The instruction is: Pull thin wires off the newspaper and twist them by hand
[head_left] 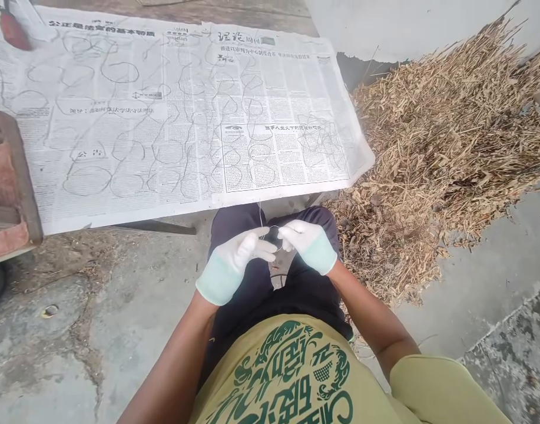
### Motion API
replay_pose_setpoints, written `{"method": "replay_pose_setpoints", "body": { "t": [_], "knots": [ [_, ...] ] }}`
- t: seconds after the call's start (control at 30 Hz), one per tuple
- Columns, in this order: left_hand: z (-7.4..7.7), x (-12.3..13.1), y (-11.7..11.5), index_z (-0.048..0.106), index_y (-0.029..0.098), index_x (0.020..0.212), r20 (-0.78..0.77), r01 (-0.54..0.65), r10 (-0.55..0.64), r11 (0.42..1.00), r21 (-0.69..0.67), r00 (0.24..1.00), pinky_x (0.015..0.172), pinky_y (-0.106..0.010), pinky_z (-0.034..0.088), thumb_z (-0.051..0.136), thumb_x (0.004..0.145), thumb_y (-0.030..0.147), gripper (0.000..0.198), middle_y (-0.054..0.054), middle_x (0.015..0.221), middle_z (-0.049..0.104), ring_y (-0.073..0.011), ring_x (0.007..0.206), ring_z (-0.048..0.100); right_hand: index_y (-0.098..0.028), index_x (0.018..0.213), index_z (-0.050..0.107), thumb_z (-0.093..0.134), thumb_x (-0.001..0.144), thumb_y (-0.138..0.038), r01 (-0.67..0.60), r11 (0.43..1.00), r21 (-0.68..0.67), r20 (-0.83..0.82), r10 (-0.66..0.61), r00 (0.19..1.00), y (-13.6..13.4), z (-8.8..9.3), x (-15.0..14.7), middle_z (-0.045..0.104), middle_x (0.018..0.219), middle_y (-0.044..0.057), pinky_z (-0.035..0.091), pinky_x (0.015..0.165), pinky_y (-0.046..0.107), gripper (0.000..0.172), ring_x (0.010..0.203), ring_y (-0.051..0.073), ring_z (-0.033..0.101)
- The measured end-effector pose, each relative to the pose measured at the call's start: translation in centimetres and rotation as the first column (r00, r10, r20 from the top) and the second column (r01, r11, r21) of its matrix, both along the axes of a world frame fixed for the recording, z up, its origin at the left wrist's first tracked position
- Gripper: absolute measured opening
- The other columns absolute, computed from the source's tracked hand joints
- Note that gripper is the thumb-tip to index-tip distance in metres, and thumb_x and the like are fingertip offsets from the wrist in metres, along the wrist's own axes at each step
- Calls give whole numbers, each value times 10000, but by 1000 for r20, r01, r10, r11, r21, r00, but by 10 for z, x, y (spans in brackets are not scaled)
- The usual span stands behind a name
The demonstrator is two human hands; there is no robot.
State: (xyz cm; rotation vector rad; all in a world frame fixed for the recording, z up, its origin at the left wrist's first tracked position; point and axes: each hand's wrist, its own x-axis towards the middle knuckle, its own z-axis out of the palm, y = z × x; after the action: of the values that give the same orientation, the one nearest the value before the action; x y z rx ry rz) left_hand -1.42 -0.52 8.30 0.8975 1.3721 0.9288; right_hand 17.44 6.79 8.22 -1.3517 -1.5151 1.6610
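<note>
Pinching, seemingly, one thin wire loop (273,234): left hand (234,259) and right hand (309,244), just below newspaper (287,76) edge.

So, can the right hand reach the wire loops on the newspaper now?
Probably yes. The right hand is over the lap, close below the near edge of the newspaper, with nothing between it and the nearest wire loops. However, it and the left hand both pinch a thin wire.

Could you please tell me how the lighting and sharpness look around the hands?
Head view: soft, even daylight, no hard shadows or glare; the wide lens bows the edges of the newspaper; the thin wire loop pinched between left hand and right hand is barely resolved.
</note>
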Motion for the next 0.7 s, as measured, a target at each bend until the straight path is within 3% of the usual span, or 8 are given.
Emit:
{"method": "replay_pose_setpoints", "body": {
  "t": [0.13,0.33,0.43,0.53,0.7],
  "knots": [
    [-4,-4,-2,656,109,1348,-41,-94,94,996,6,995,952,-452,603,453,985,707,728,-140,1041,811,-270,932,782,-192,774,727,638,925,-340,32,999,19,-2,-32,999,8,10,6,697,659,1,512,627,241,230,602,124,641],
    [-19,-10,-2,722,196,1181,-422,-127,106,992,-21,900,937,-436,588,413,938,725,659,-66,916,819,-261,850,786,-189,741,714,630,925,-298,34,989,144,75,-45,996,46,47,17,711,666,8,526,635,248,229,600,126,646],
    [-31,-14,-5,730,245,1147,-514,-158,133,987,-5,847,905,-385,592,446,915,667,559,-27,906,824,-246,867,791,-180,711,680,620,954,-307,6,964,264,105,-35,994,92,70,19,710,669,18,527,619,242,280,597,121,646],
    [-38,-18,-11,750,269,1092,-563,-187,179,981,44,807,851,-329,593,444,928,614,490,-3,875,823,-221,835,793,-163,735,651,649,961,-260,-25,938,345,118,-17,993,155,90,12,727,699,35,516,582,230,247,586,114,655],
    [-48,-17,-17,760,249,1100,-594,-275,305,951,144,744,760,-272,582,435,983,512,434,3,854,810,-176,744,763,-114,819,641,640,999,-210,-75,930,360,239,-15,971,259,106,-12,729,716,98,486,505,248,204,550,130,650]
  ]
}}
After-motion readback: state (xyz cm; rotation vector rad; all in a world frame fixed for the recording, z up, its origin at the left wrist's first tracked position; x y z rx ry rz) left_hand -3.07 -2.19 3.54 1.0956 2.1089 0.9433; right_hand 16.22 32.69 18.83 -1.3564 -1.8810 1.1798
